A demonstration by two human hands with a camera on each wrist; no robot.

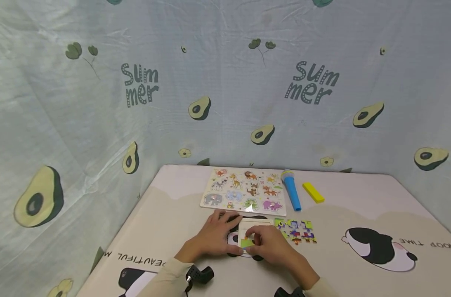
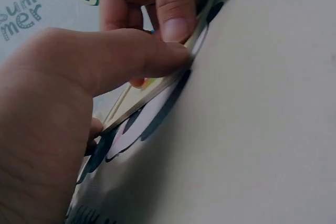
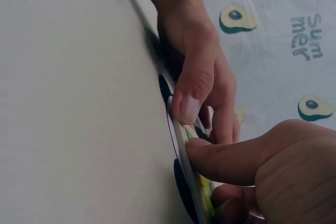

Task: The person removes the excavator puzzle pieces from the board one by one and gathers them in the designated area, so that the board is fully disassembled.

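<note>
A small wooden puzzle tray (image 1: pixel 258 222) lies near the middle of the table. My left hand (image 1: pixel 215 234) holds its left side, with the thumb along the near edge and the fingers toward the far edge. Over the tray, my right hand (image 1: pixel 272 244) pinches a green puzzle piece (image 1: pixel 246 242) with thumb and fingertips, at the tray's near left part. In the right wrist view the green-yellow piece (image 3: pixel 206 188) shows partly beneath that hand's fingers. Just right of the tray lie several colourful loose puzzle pieces (image 1: pixel 295 230), grouped close together.
Behind the tray lies an animal peg board (image 1: pixel 260 178). To its right are a blue toy microphone (image 1: pixel 292 194) and a yellow block (image 1: pixel 313 192). The pale tablecloth (image 1: pixel 336 218) carries printed animals and lettering. An avocado-print curtain (image 1: pixel 225 74) surrounds the table's back and sides.
</note>
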